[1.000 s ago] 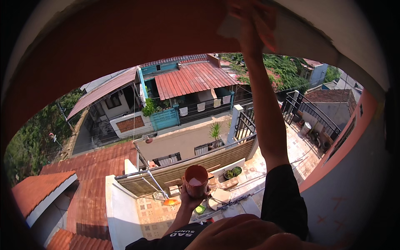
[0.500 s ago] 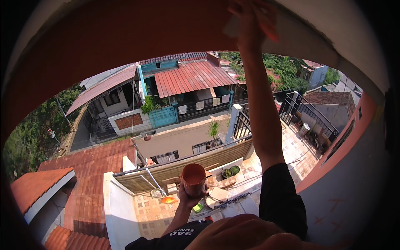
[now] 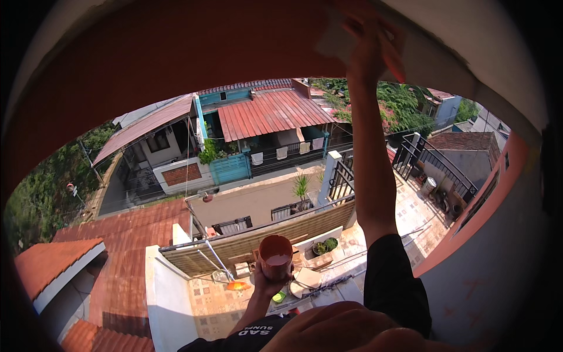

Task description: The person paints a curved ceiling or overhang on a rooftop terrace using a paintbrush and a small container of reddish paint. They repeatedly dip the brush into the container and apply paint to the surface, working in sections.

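Observation:
Low in the middle, my left hand (image 3: 270, 286) is closed around a reddish-brown cup (image 3: 275, 258). Its open top faces up, and reddish liquid that looks like paint shows inside. My right arm is stretched up to the overhead surface. There my right hand (image 3: 367, 56) grips a paintbrush whose red handle (image 3: 392, 57) sticks out beside the fingers; its bristles are too dark and blurred to make out. Red-brown colour covers the overhead surface (image 3: 176, 44) left of this hand, while a greyish patch (image 3: 431, 64) lies to its right.
A pale wall (image 3: 487, 293) stands close on the right. Far below lies a tiled yard (image 3: 205, 299) with a brick-patterned wall (image 3: 234, 246), potted plants (image 3: 325, 245) and an orange broom head (image 3: 238, 286). Rusty metal roofing (image 3: 126, 252) spreads at the left.
My right hand with the paintbrush has shifted a little right and down along the overhead surface. The cup in my left hand has moved slightly right and down.

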